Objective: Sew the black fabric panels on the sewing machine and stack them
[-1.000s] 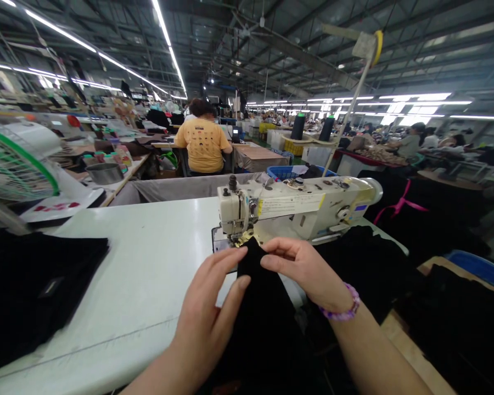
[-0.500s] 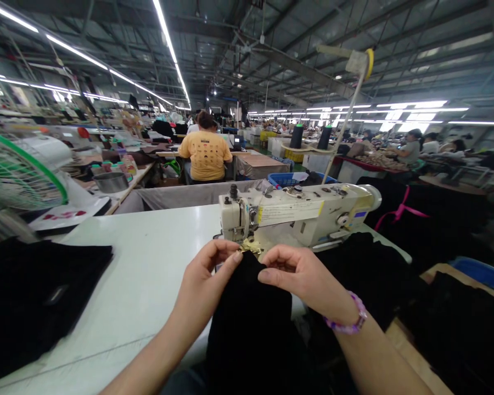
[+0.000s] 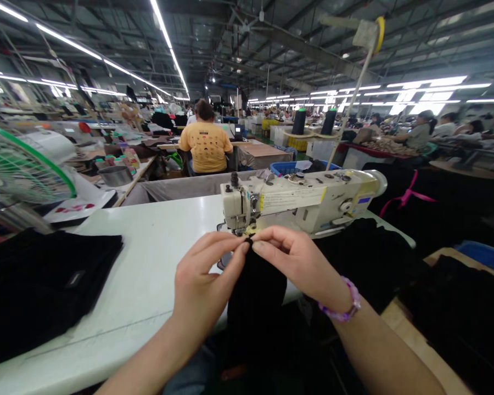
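A piece of black fabric [image 3: 258, 285] hangs down over the table's front edge, its upper edge pinched between my two hands. My left hand [image 3: 208, 263] grips it between thumb and fingertips. Close beside, my right hand [image 3: 290, 258] pinches the same edge, a purple beaded bracelet [image 3: 346, 304] on its wrist. The fingertips of both hands nearly meet in front of the needle end of a white sewing machine [image 3: 294, 200]. Fingers hide part of the presser foot area.
Folded black fabric [image 3: 37, 285] lies on the left of the pale table [image 3: 160, 236]. More black fabric [image 3: 366, 252] is heaped at right. A green-rimmed fan [image 3: 24, 159] stands at left. Behind the machine are a blue basket [image 3: 282, 168] and a seated person in yellow [image 3: 206, 145].
My hands have come closer together, gathering the fabric edge into a tight pinch. Brass-coloured parts seen at the fingertips are now mostly hidden. The view has shifted slightly.
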{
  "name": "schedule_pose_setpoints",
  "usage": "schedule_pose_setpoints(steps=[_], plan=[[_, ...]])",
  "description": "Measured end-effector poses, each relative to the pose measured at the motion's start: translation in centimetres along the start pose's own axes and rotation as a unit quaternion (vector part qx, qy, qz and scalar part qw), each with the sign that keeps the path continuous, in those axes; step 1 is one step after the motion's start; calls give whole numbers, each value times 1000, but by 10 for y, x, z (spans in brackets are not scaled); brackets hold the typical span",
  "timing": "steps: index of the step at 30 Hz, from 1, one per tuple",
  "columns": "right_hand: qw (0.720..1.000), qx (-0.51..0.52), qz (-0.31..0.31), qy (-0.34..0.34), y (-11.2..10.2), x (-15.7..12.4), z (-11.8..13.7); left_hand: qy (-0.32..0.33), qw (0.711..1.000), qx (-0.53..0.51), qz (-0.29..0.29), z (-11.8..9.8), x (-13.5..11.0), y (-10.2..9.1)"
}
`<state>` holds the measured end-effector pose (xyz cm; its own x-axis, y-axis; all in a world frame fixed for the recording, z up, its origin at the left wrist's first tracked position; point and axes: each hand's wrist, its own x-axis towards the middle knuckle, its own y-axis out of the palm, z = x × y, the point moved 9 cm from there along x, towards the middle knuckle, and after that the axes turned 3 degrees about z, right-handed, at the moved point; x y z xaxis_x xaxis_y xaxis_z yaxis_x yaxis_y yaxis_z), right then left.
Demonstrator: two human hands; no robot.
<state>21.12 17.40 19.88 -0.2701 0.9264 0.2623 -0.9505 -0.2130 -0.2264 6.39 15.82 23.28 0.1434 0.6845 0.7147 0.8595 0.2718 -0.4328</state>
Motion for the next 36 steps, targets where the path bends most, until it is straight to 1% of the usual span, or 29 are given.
schedule_pose_setpoints(steps=[1, 2, 4, 5, 6, 7, 8, 9, 10, 11, 12, 13, 14, 16, 17, 20, 23, 26, 28, 32, 34, 36], plan=[[1000, -13, 24, -4, 1, 1, 3, -28, 1000, -12, -6, 6, 3, -3], [998, -38, 52, -24, 3, 1, 7, -64, 997, -34, -8, 16, 6, -6], [983, -111, 105, -104, 7, 0, 21, -145, 983, -110, 1, 38, 10, -8], [970, -152, 115, -151, 7, -2, 27, -180, 971, -155, 6, 49, 11, -8], [956, -193, 108, -192, 5, -4, 32, -205, 959, -196, 8, 58, 12, -9], [943, -234, 83, -224, 1, -5, 35, -221, 949, -227, 7, 65, 13, -10], [930, -272, 45, -243, -5, -5, 37, -228, 942, -245, 0, 70, 13, -12], [918, -305, 3, -253, -11, -5, 38, -229, 941, -248, -10, 74, 14, -15], [909, -324, -33, -260, -16, -5, 38, -224, 946, -233, -24, 75, 15, -18], [907, -324, -53, -264, -19, -6, 38, -213, 957, -195, -43, 74, 15, -23], [914, -303, -57, -263, -20, -6, 37, -193, 969, -137, -70, 71, 15, -30], [928, -267, -48, -253, -19, -5, 34, -168, 979, -66, -100, 65, 15, -37], [944, -226, -37, -236, -19, -4, 31, -140, 982, 4, -130, 58, 14, -42], [970, -153, -41, -186, -21, -2, 21, -94, 974, 100, -178, 45, 9, -49], [976, -128, -56, -166, -24, -2, 17, -80, 971, 117, -192, 42, 7, -50], [981, -85, -97, -147, -30, -5, 10, -62, 972, 97, -203, 43, 2, -51], [983, -69, -107, -134, -31, -6, 4, -53, 975, 69, -204, 47, -3, -51], [984, -59, -124, -111, -32, -6, -4, -57, 974, 65, -210, 48, -8, -54], [985, -49, -134, -98, -33, -4, -8, -71, 974, 52, -208, 50, -12, -54], [982, -43, -162, -88, -36, -2, -9, -116, 976, -11, -183, 57, -15, -53], [978, -52, -175, -101, -38, -3, -6, -147, 974, -49, -163, 63, -15, -54], [969, -85, -191, -135, -40, -6, 2, -166, 977, -41, -124, 66, -11, -54]])
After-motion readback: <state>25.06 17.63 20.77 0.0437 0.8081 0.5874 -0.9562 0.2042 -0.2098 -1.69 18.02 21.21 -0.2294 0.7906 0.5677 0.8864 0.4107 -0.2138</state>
